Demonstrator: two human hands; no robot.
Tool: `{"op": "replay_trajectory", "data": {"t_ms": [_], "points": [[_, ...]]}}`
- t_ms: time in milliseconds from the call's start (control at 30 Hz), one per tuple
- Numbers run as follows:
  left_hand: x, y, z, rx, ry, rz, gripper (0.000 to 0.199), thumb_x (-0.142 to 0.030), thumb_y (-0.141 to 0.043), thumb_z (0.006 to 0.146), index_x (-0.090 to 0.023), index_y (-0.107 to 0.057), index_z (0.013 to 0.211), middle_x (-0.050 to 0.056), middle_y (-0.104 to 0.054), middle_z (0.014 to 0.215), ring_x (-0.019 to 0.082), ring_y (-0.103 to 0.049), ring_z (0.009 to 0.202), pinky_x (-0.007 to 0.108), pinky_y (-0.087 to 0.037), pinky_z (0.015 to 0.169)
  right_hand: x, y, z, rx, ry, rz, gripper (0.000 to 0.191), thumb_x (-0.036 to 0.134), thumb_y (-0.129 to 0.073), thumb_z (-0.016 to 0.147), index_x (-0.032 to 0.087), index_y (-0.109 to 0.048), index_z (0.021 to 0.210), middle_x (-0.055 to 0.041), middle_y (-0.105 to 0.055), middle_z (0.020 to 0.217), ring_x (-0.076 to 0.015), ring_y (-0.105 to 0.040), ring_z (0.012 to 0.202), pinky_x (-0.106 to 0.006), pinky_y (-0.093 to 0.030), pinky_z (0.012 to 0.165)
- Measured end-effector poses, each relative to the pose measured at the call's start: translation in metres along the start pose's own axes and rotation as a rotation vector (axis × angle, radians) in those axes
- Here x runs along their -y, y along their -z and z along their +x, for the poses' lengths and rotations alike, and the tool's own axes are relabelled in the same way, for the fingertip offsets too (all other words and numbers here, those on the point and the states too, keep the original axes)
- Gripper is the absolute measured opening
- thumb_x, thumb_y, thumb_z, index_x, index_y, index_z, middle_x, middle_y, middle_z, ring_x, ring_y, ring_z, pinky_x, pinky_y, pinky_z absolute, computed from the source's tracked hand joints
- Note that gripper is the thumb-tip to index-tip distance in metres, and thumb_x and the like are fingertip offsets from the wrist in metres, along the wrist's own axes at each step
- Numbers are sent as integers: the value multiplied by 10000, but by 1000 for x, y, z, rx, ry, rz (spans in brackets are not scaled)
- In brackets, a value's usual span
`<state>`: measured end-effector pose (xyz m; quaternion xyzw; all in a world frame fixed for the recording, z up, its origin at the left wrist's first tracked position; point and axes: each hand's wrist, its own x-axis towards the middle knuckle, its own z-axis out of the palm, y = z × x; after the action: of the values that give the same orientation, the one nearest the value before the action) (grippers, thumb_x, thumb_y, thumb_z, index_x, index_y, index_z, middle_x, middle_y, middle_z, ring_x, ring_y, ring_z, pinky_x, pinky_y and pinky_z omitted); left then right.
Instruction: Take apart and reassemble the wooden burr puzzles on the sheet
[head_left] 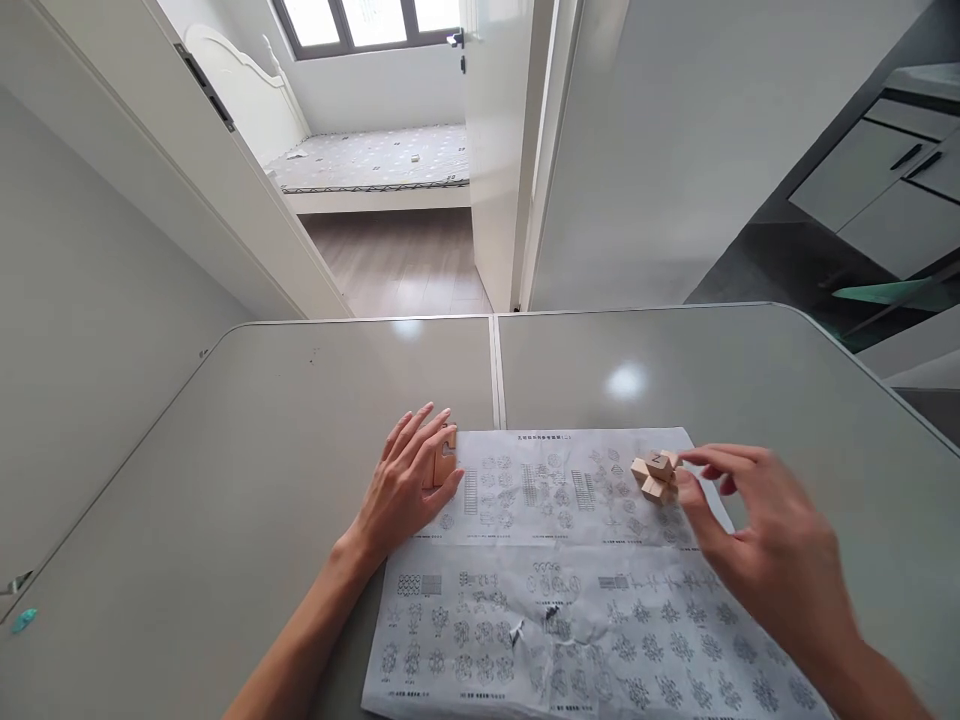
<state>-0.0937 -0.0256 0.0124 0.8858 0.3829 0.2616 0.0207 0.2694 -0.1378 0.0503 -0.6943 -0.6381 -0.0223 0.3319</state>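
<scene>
A printed paper sheet (480, 560) covered in small line diagrams lies on the table. At its upper left edge my left hand (401, 485) spans a flat wooden block (444, 465) with a notch cut in it. The thumb and index finger rest at the block's sides, and the other fingers stretch out beyond, hiding part of it. On the upper right of the sheet sits an interlocking wooden burr puzzle (656, 475) made of short bars. The thumb and index finger of my right hand (765, 530) touch its right side; this hand is slightly blurred.
The glossy grey table (300, 430) has a seam (496, 375) down its far middle. Beyond it stand an open door (499, 140) and a bed (375, 160). Cabinets (862, 170) are at the far right. A small torn spot (517, 632) marks the paper.
</scene>
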Motion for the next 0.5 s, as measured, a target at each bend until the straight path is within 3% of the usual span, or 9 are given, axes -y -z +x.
{"op": "replay_trajectory", "data": {"t_ms": [67, 200, 267, 367, 500], "points": [[-7, 0, -1, -15, -46, -30, 515, -246, -643, 1025, -225, -492, 1516, 111, -562, 1610, 305, -395, 1596, 593, -378, 1295, -13, 4, 1, 70, -9, -69, 438, 578, -475, 1056, 217, -706, 1147, -163, -646, 1235, -331, -661, 1056, -369, -553, 646], [-34, 2, -2, -3, -151, -83, 517, -191, -635, 1011, -193, -502, 1511, 118, -578, 1595, 292, -402, 1592, 560, -416, 1284, -36, 2, -2, 199, -46, -175, 612, 702, -403, 1036, 211, -659, 1298, -183, -614, 1330, -367, -669, 1121, -417, -577, 705], [-49, 2, -4, 7, -195, -113, 491, -178, -624, 1010, -186, -521, 1490, 114, -589, 1585, 287, -405, 1591, 555, -410, 1292, -46, 2, -5, 263, -83, -232, 672, 743, -387, 1024, 206, -621, 1353, -196, -630, 1329, -368, -705, 1057, -408, -563, 653], [-67, 3, -11, 30, -240, -178, 447, -168, -609, 1008, -172, -554, 1451, 111, -603, 1574, 282, -398, 1595, 527, -420, 1293, -58, 5, -9, 381, -162, -258, 670, 796, -404, 992, 226, -627, 1262, -156, -739, 1133, -321, -739, 790, -380, -510, 554], [-78, 2, -22, 88, -313, -224, 399, -170, -617, 1004, -157, -591, 1402, 107, -613, 1567, 266, -406, 1591, 477, -404, 1311, -63, 8, -8, 499, -226, -181, 617, 797, -388, 997, 263, -642, 1175, -108, -799, 999, -304, -749, 718, -355, -502, 529]]}}
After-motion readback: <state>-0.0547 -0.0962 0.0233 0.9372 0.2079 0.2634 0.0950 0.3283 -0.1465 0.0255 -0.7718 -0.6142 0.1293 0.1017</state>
